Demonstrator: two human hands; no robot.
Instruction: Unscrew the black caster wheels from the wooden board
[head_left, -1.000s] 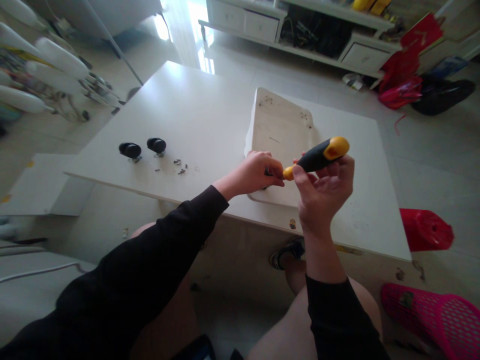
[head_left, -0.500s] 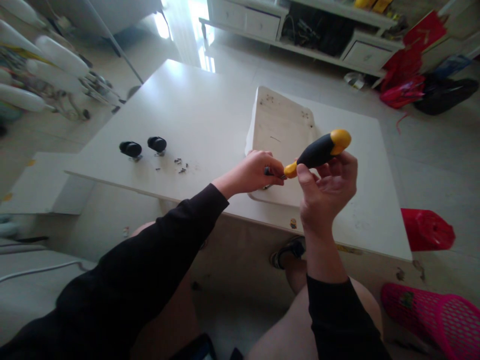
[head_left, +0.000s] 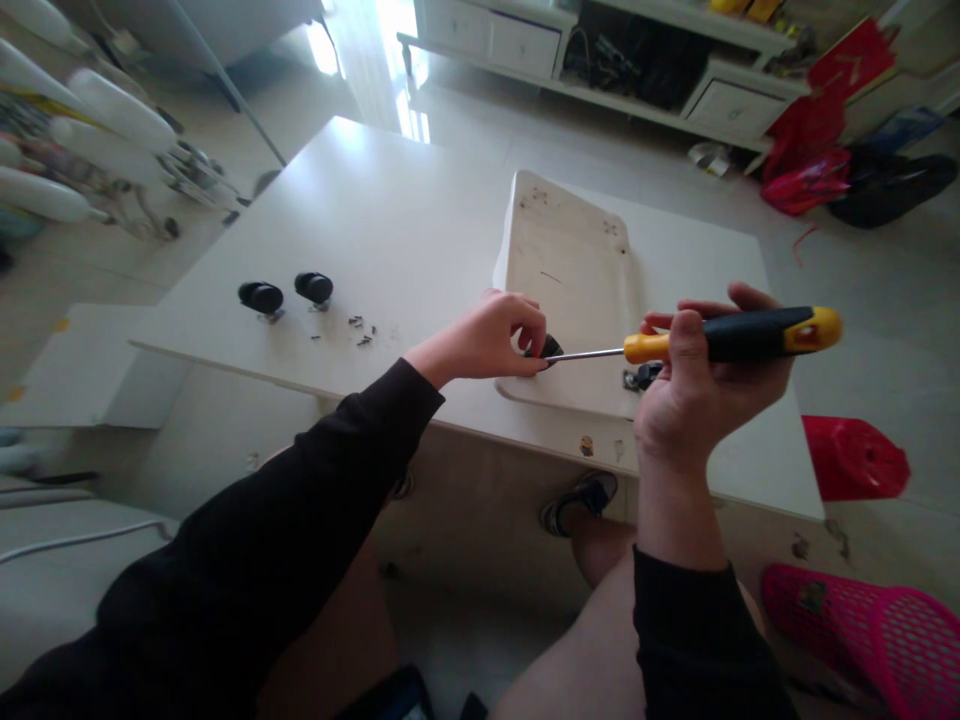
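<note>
In my right hand [head_left: 709,375] lies a screwdriver [head_left: 750,335] with a black and yellow handle, fingers closed about it and its metal shaft pointing left. The shaft reaches to the thumb of my left hand [head_left: 506,335], which is closed around a black caster wheel [head_left: 552,347] at the near left corner of an upturned white plastic base [head_left: 574,285]. The screwdriver's tip and any screw there are hidden by my fingers. Another black caster [head_left: 643,377] sits at the near right corner, partly behind my right hand.
Two loose casters, one [head_left: 261,298] left of the other [head_left: 315,288], stand on the white table [head_left: 405,220] beside several small screws [head_left: 363,330]. A red bin [head_left: 855,458] and a pink basket [head_left: 862,630] are on the floor at right. A white cabinet [head_left: 525,45] stands beyond.
My right hand has moved right and turned the screwdriver nearly level, so its shaft and the near right caster now show. My left hand has shifted slightly left.
</note>
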